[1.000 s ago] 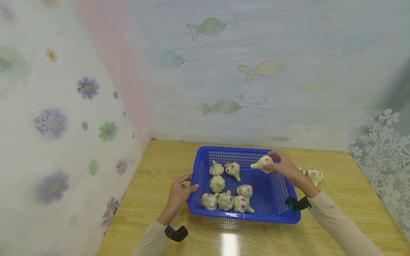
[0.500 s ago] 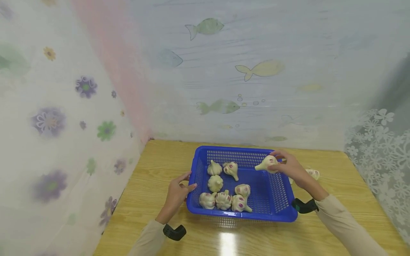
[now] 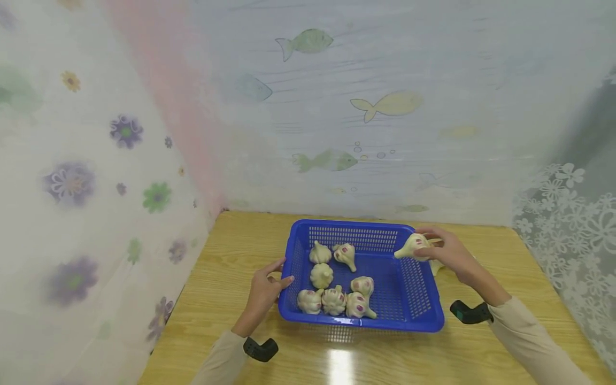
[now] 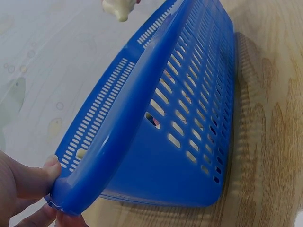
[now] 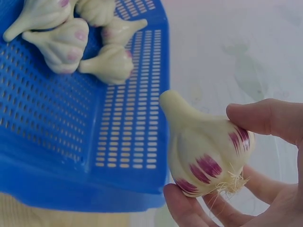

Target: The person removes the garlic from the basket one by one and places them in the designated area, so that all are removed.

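At right wrist only, roots (image 5: 232,183) show: right fingers (image 5: 265,118) pinch garlic (image 5: 201,149), left fingers (image 4: 33,180) basket (image 4: 113,137).

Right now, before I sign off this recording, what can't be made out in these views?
Head view: the loose garlic right of the basket, mostly behind the right hand; its count is unclear.
Left wrist view: most of the basket's contents, behind its slotted wall.
Left wrist view: one garlic bulb, cut off by the top edge.
Right wrist view: some basketed bulbs, cut off by the top edge.
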`<state>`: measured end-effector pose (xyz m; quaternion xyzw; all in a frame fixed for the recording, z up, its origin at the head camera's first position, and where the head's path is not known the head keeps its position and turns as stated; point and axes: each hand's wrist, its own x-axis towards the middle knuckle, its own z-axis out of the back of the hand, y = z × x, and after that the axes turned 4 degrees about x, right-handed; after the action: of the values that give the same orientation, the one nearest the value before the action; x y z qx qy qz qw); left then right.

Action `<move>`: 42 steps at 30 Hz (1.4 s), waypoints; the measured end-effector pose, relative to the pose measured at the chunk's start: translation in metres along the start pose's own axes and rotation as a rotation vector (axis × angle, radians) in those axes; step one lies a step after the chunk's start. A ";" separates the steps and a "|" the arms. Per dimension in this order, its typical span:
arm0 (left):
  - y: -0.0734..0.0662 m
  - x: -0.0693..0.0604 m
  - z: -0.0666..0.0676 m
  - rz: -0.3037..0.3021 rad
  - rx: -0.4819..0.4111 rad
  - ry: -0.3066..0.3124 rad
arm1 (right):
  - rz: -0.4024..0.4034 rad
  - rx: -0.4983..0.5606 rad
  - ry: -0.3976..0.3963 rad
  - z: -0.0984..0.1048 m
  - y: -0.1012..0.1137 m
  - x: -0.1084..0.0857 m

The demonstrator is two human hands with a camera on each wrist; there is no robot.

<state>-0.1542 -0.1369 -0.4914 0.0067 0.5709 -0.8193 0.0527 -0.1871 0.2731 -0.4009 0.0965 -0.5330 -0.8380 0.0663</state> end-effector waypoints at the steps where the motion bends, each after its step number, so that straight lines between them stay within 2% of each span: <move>1: 0.000 0.000 0.000 0.001 0.000 0.001 | 0.002 -0.005 -0.003 0.001 0.000 -0.001; 13: 0.000 -0.001 0.001 0.001 -0.022 0.000 | 0.006 -0.037 0.005 0.016 -0.001 -0.010; 29: 0.001 0.000 0.000 -0.003 -0.009 -0.007 | -0.015 -0.107 -0.036 0.037 -0.008 -0.020; 42: 0.001 0.000 0.000 -0.010 -0.029 0.004 | 0.005 -0.144 -0.056 0.048 -0.016 -0.030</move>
<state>-0.1539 -0.1376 -0.4922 0.0045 0.5827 -0.8113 0.0477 -0.1688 0.3289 -0.3923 0.0666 -0.4733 -0.8763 0.0604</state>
